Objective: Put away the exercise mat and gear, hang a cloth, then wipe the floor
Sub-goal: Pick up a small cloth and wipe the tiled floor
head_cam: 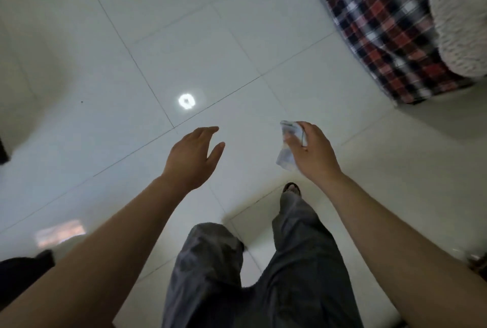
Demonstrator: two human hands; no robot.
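Over white floor tiles [105,64], right hand [313,152] grip holds a crumpled cloth [286,156]; left hand [192,159] grip wide; plaid bedcover [382,32] beyond.

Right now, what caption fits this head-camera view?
Standing on a tiled floor, right hand grips a crumpled cloth; left hand open.

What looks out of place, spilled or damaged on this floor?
Nothing much: the tiled floor shows no spill or crack, only one tiny dark speck at left. The bright ring looks like a light's reflection.

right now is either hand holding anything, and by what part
The right hand grips a small crumpled pale cloth bunched around its upper end, the rest hanging below. The left hand holds nothing.
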